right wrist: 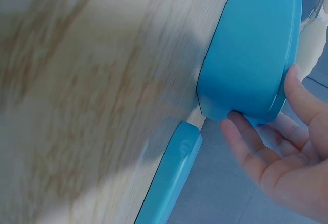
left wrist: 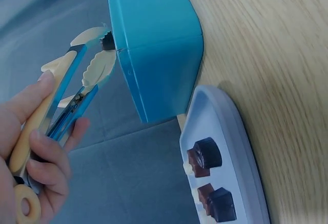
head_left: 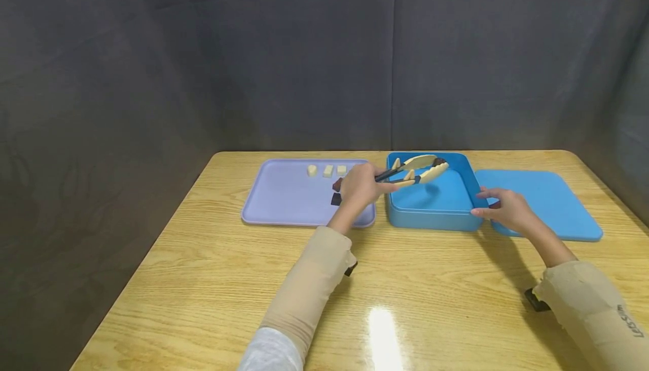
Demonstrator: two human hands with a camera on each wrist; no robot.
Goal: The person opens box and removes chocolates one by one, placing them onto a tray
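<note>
My left hand (head_left: 361, 184) grips yellow-and-black tongs (head_left: 418, 161) and reaches across to the blue box (head_left: 431, 220). Between the tong tips is a small dark chocolate-like piece (left wrist: 108, 41), held above the box's inside in the head view. At the box's front right corner is my right hand (head_left: 509, 211), its thumb on the rim and its fingers against the outside of the wall. Behind my left forearm, the lavender tray (head_left: 284, 199) carries pale pieces (head_left: 328, 171), brown pieces (left wrist: 199, 163) and dark pieces (left wrist: 223, 205).
A flat blue lid (head_left: 550, 202) lies on the wooden table (head_left: 203, 281) to the right of the box. The tray stands just left of the box. Dark grey cloth (head_left: 304, 67) hangs behind the table and along its sides.
</note>
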